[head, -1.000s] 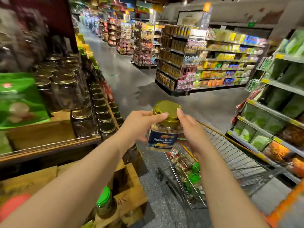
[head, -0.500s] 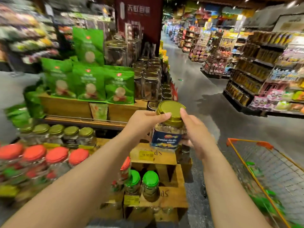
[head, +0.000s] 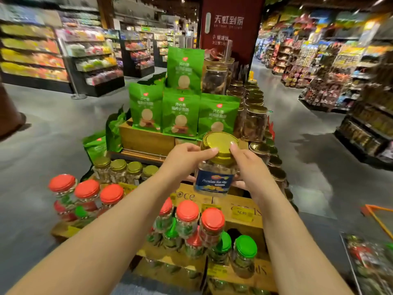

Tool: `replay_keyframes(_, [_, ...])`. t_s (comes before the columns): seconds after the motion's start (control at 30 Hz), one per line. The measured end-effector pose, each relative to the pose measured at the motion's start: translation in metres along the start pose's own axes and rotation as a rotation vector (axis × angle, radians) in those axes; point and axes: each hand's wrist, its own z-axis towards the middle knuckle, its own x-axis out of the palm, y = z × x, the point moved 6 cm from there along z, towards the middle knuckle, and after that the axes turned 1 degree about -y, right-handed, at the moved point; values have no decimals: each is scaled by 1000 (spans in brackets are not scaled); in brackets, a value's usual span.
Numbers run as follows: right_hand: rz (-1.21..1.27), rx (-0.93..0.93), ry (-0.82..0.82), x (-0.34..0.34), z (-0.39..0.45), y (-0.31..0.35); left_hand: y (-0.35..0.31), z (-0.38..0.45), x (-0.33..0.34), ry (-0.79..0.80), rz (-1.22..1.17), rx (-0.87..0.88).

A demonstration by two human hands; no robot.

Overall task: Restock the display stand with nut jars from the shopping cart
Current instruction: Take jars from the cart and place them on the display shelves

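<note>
I hold a clear nut jar with a gold lid and a blue "Premium Nut Mix" label in both hands, above the middle tier of the wooden display stand. My left hand grips its left side with the thumb at the lid's rim. My right hand grips the right side, a finger on the lid. Several gold-lidded jars stand in a row on the stand to the left. Only an orange corner of the shopping cart shows at the right edge.
Green snack bags fill the stand's top crate, with tall gold-lidded jars beside them. Red-lidded jars and green-lidded jars crowd the lower tiers. A red pillar rises behind. Aisle shelves line both sides.
My view has swung left from the cart to face the display stand. The jar stays gripped in both hands and now hovers over the stand's middle tier.
</note>
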Motion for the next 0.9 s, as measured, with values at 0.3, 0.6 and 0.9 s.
replay_keyframes(0.3, [88,20,-46,105,30,4,20,47,-102,72,38,11])
replay_keyframes(0.6, [53,79,-54,138,80,-17,55,114,-125,145,22,-75])
replay_keyframes(0.9, [40,183,-4,146,182,-76,105,199,-118,61,44,-185])
